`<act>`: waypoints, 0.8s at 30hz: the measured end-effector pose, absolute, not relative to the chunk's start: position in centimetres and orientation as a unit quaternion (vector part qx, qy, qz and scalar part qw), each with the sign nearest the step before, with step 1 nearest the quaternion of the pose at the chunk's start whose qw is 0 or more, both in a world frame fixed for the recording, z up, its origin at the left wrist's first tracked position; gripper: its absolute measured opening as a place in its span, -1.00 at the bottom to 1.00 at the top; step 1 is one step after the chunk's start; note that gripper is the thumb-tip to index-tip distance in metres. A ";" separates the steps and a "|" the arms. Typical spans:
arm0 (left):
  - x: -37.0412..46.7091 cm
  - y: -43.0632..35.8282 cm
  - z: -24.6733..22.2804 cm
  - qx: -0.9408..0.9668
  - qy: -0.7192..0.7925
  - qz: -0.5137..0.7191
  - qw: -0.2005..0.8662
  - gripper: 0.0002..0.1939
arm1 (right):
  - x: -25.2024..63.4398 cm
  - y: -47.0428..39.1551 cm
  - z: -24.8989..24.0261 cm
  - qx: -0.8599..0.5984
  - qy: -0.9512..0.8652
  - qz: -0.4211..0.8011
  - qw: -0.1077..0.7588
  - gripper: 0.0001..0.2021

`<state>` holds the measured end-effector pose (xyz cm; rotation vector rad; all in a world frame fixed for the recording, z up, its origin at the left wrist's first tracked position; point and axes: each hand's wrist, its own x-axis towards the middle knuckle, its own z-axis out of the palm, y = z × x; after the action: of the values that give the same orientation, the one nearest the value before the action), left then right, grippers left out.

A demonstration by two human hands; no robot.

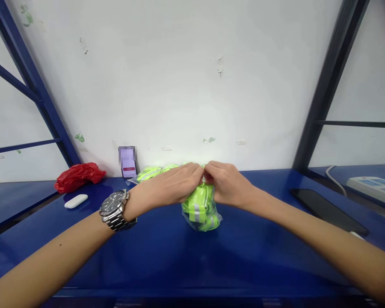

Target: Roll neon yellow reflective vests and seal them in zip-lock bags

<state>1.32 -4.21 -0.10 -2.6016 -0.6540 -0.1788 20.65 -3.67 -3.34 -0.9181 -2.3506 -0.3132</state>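
Observation:
Between my hands, a clear plastic bag (200,209) stands on the blue shelf, stuffed with folded neon yellow-green cloth that has silver-grey stripes. My left hand (170,182), with a metal watch on its wrist, reaches across to the bag's top edge, fingers closed there. From the right, my right hand (226,182) pinches the same top edge, its fingertips almost meeting the left ones. The exact grip of the fingertips is partly hidden behind the hands. More yellow-green bundles in plastic (149,173) lie behind my left hand, against the wall.
A lit phone (127,162) leans on the wall at the back left. Nearby lie a red plastic bag (80,176) and a small white case (76,201). On the right are a black flat device (327,209) and a white power strip (372,186). Metal posts (321,94) flank the shelf.

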 end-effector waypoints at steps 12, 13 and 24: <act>0.8 -5.6 1.5 -0.954 -0.243 -0.055 0.166 -0.84 | 22.4 -5.3 -2.6 -0.292 -0.919 -0.065 0.257 -0.78; 0.7 -5.6 1.4 -0.954 -0.240 -0.057 0.171 -0.85 | 22.4 -5.3 -2.6 -0.293 -0.919 -0.064 0.257 -0.76; 0.4 -5.6 0.5 -0.942 -0.239 -0.032 0.232 -0.86 | 22.2 -5.3 -2.7 -0.304 -0.912 -0.076 0.263 -0.74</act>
<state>0.37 -5.62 0.54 -2.5905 -0.6559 -0.0886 22.22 -5.28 -2.67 -0.8229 -2.4668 -0.2053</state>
